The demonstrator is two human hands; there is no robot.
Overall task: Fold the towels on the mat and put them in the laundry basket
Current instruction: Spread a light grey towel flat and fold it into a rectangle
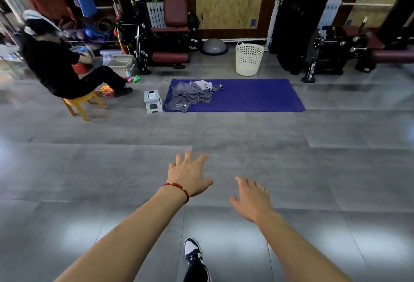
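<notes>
Towels [192, 94] far from my hands: left hand [189, 175] and right hand [252, 198] both spread, empty, low centre frame over grey floor [112, 169]. Grey towels heaped on left end of blue mat [253, 97], mid-frame. White laundry basket [248, 58] just behind mat.

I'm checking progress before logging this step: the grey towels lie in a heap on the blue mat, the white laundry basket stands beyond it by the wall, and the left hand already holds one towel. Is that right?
Not quite. In the head view the left hand holds nothing: it is open with fingers spread over bare floor, as is the right hand. The rest stands: the grey towels lie heaped on the blue mat, and the white laundry basket stands beyond it.
</notes>
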